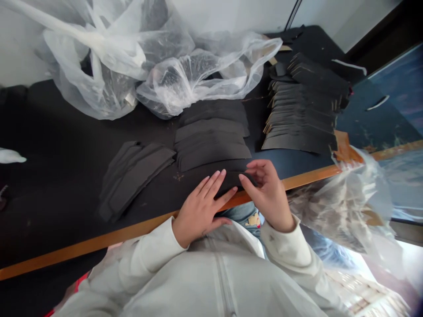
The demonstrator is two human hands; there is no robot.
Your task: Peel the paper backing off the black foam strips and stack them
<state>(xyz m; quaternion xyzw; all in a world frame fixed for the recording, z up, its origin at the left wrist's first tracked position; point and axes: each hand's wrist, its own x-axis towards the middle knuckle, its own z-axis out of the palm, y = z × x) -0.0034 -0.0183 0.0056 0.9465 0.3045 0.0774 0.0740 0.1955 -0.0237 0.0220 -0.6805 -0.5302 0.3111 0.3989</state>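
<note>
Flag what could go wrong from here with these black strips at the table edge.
The black strip under the left hand and the right hand lies right by the orange table edge, so it might slip off toward the person's lap. The overlapping stack of strips sits near the table's corner and could slide if knocked. The plastic bag beside it might snag that stack.
</note>
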